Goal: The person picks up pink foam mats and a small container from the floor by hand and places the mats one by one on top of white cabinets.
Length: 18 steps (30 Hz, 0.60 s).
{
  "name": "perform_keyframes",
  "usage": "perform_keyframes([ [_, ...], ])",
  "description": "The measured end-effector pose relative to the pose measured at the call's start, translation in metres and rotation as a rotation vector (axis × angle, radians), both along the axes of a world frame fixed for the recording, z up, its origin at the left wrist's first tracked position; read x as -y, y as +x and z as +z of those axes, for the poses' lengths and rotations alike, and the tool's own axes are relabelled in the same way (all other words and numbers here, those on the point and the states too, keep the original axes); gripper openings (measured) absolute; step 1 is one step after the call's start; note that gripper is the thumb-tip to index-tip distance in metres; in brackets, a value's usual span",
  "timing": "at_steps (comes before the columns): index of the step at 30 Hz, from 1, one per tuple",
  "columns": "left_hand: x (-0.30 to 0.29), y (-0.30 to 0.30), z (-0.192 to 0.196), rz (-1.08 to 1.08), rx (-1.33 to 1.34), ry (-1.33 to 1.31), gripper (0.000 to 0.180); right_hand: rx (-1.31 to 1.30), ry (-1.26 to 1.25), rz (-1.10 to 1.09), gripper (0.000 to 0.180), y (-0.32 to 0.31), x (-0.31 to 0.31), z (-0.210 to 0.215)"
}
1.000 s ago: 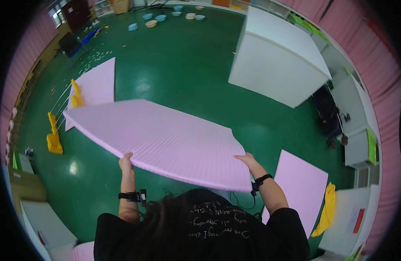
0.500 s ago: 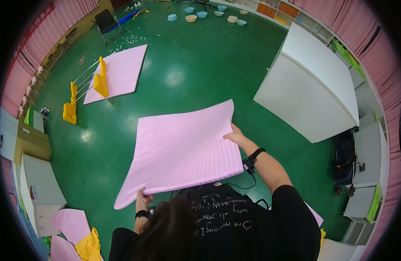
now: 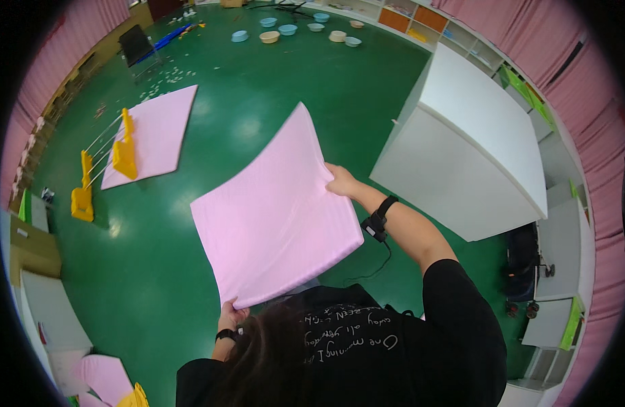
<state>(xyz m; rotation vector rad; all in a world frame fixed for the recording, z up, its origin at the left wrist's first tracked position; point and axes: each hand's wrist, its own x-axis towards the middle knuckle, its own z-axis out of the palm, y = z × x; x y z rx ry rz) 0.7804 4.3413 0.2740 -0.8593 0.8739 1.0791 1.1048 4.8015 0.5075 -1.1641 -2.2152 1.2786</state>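
Observation:
A pink mat point(image 3: 268, 217), thin and bendy, hangs in front of me above the green floor. My right hand point(image 3: 341, 181) grips its right edge, thumb on the upper face and the other fingers out of sight behind it. At the near left corner my left hand point(image 3: 234, 315) is closed on the same mat. Its far right corner curls upward, and the surface sags slightly between the two hands. A black band with a small device and a cable sits on my right wrist, and another band is on the left.
Another pink mat point(image 3: 160, 136) lies far left, with a yellow-ended rack point(image 3: 109, 159) on it and beside it. A large white cabinet point(image 3: 461, 142) stands to the right. Several basins point(image 3: 269, 37) and a black chair point(image 3: 137, 47) are farther off. More pink pieces point(image 3: 106, 378) lie lower left.
The mat has turned counterclockwise, its far right corner swinging up and left. Both hands keep hold; my right hand has moved left and up. The room has shifted left in view.

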Motion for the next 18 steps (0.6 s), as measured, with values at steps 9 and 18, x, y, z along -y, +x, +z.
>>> perform_keyframes([
  [9, -0.376, 0.066, 0.163, 0.010, -0.544, 0.583, 0.034, -0.004, 0.499, -0.381, 0.059, 0.186, -0.113, 0.210],
  [18, -0.596, 0.306, 0.355, -0.241, -0.682, 1.221, 0.041, -0.307, 0.640, -0.824, 0.063, 0.514, -0.051, 0.312],
])
